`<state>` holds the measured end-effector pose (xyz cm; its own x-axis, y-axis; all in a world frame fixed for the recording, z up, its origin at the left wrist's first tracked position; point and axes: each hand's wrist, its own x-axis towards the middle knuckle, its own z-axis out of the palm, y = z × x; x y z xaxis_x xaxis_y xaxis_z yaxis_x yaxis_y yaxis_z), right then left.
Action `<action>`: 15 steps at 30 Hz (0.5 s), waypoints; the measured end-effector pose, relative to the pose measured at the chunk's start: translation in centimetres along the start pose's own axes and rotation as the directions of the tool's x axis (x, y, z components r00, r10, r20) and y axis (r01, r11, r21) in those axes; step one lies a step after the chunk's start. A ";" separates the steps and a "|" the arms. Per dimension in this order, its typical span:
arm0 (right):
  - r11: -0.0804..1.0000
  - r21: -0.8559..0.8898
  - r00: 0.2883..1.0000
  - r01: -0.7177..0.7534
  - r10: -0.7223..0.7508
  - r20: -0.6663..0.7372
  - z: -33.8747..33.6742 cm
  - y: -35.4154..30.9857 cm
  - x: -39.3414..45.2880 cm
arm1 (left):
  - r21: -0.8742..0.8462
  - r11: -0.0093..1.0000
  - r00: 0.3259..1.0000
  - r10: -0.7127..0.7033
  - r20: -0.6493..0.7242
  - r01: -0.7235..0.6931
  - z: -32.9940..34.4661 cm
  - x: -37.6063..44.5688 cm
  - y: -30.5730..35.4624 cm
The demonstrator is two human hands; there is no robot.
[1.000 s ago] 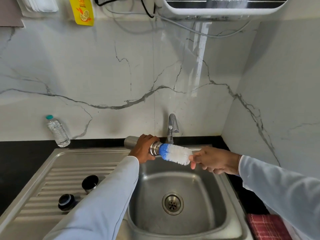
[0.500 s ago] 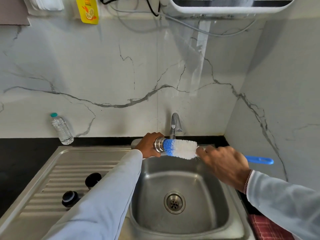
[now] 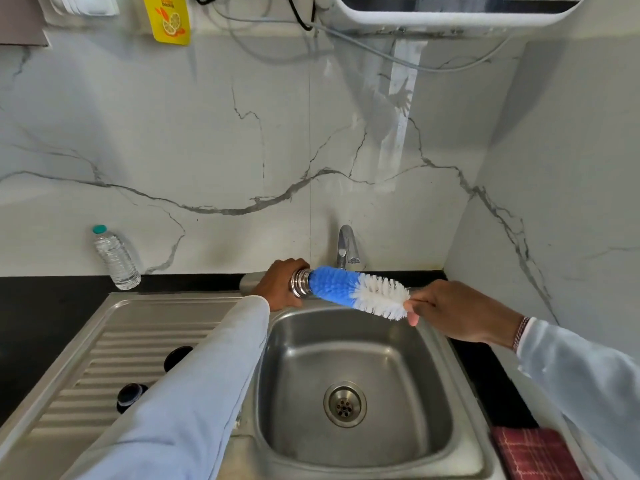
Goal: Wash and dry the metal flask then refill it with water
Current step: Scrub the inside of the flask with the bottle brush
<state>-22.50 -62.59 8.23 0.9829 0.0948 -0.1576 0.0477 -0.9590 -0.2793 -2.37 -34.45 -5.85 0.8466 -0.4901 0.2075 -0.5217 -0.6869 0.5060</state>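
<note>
My left hand (image 3: 282, 284) grips the metal flask (image 3: 300, 283) near its threaded neck and holds it sideways over the back edge of the sink basin (image 3: 426, 403). Most of the flask's body is hidden behind that hand. A bottle brush (image 3: 356, 292) with blue and white bristles sticks out of the flask's mouth, its blue tip at the opening. My right hand (image 3: 450, 311) grips the brush's handle just behind the white bristles; the handle itself is hidden. The tap (image 3: 346, 245) stands just behind the brush, and I see no water running.
Two dark flask caps (image 3: 177, 356) (image 3: 131, 396) lie on the ribbed drainboard at left. A clear plastic water bottle (image 3: 116, 259) stands on the black counter by the wall. A red checked cloth (image 3: 535, 453) lies at the bottom right. A water purifier (image 3: 450, 10) hangs above.
The brush has slid further out of the flask: more blue bristle shows now. My right hand has moved to the right, and the blue handle end seen half a second ago is hidden.
</note>
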 end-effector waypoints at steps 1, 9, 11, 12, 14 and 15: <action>1.000 -0.008 1.000 0.005 -0.005 -0.008 -0.1 0.1 0.0 | -0.017 1.000 1.000 -0.007 -0.008 0.007 -0.2 -0.1 0.1; 0.999 -0.028 0.999 0.037 -0.037 0.003 -0.8 1.0 -0.2 | -0.056 0.992 0.994 -0.110 -0.013 0.109 0.1 -1.7 0.5; 0.999 -0.018 0.999 0.044 -0.044 0.014 -1.0 1.4 -0.3 | -0.088 0.988 0.991 -0.130 -0.023 0.127 0.2 -2.0 0.5; 0.999 0.000 0.999 0.043 -0.043 0.016 -1.1 1.7 -0.4 | -0.120 0.983 0.989 -0.144 -0.029 0.140 0.3 -2.2 0.5; 0.999 0.030 0.999 0.030 -0.030 0.021 -1.2 2.3 -0.4 | -0.183 0.970 0.984 -0.171 -0.045 0.160 0.3 -2.5 0.4; 0.999 0.038 0.999 0.017 -0.018 0.026 -1.2 2.6 -0.4 | -0.206 0.964 0.981 -0.185 -0.054 0.170 0.2 -2.7 0.4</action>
<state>-22.57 -65.46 8.72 0.9769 0.1192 -0.1773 0.0578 -0.9463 -0.3180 -4.88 -33.50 -6.42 0.9328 -0.3251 0.1553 -0.3370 -0.6351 0.6950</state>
